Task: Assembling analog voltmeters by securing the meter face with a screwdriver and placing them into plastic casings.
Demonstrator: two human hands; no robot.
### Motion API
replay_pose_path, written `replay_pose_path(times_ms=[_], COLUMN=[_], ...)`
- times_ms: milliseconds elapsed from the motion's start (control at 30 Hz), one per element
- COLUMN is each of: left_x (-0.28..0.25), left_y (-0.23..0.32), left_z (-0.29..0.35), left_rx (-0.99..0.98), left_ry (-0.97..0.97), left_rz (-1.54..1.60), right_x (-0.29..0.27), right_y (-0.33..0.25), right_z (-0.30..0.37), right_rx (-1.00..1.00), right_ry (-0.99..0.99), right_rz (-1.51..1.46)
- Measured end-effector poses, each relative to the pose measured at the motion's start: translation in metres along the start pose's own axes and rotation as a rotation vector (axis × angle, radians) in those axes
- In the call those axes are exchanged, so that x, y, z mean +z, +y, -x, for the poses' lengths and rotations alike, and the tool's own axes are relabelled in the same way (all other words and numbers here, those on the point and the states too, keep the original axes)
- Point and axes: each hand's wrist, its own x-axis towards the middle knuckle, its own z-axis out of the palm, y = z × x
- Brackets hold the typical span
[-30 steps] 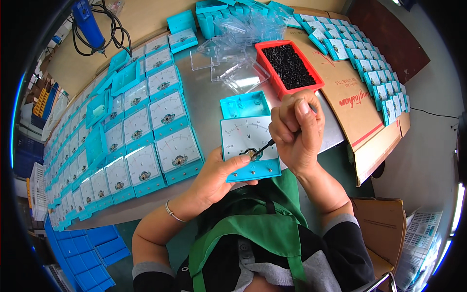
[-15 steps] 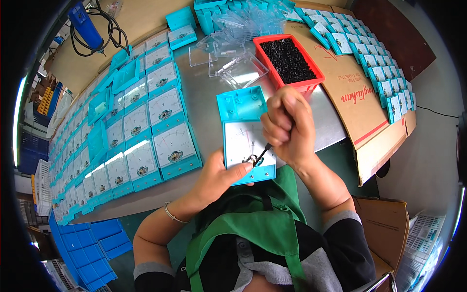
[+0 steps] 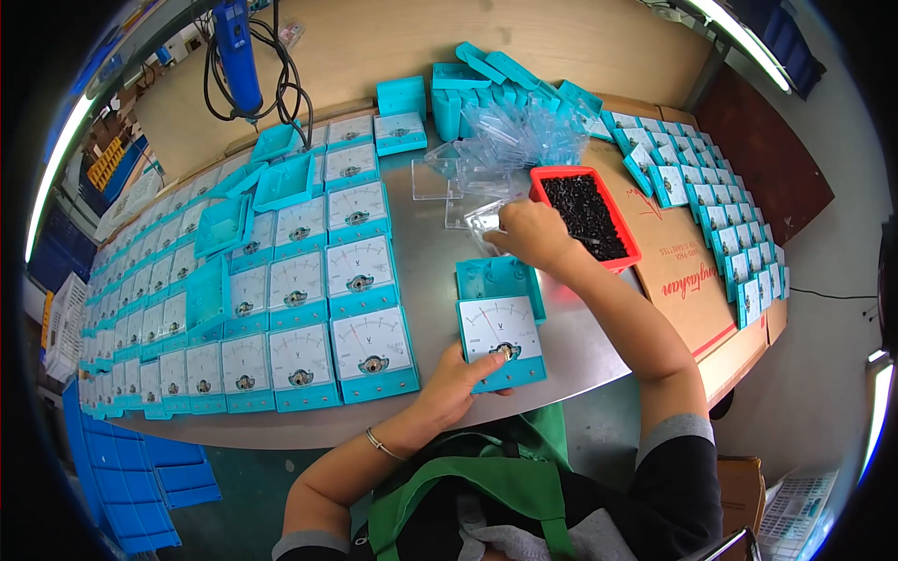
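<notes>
My left hand (image 3: 451, 385) holds a voltmeter (image 3: 500, 329) with a white dial and teal base by its lower left side, the thumb at the small mechanism below the dial. Just behind it lies an open teal housing (image 3: 472, 274), partly covered by the meter. Reaching forward, my right hand (image 3: 535, 234) has its fingers closed at the edge of a clear plastic cover (image 3: 482, 222), which is tilted on the metal table. A small greyish piece shows beside the right wrist; I cannot make out what it is.
Rows of voltmeters (image 3: 297, 290) fill the left, with several teal housings (image 3: 285, 182) on top. More clear covers (image 3: 510, 136) are heaped at the back. A red bin (image 3: 629, 245) of small black parts stands beside my right forearm. Meters (image 3: 734, 224) line the cardboard (image 3: 669, 271).
My right hand has left the meter's dial, where it worked a thin dark tool, and moved forward to the clear covers. The view has tilted upward; my left hand still holds the meter.
</notes>
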Motion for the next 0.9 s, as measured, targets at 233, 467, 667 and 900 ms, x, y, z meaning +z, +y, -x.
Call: replay_pose_path(times_ms=[233, 467, 667, 900], left_x=[-0.01, -0.012, 0.021, 0.028], left_y=[-0.003, -0.007, -0.027, -0.036], left_z=[0.015, 0.054, 0.03, 0.032], left_rx=[0.036, 0.344, 0.384, 0.209], left_ry=[-0.067, -0.333, -0.5, -0.315], left_rz=[-0.213, -1.099, -1.334, -1.241], right_x=[0.01, -0.102, -0.026, -0.028], right_y=[-0.004, -0.023, -0.031, 0.078], right_z=[0.001, 0.097, 0.1, 0.068], right_rx=[0.017, -0.128, -0.388, 0.085], right_ry=[0.17, -0.376, -0.391, 0.195], right_rz=[-0.032, -0.689, -0.377, -0.021])
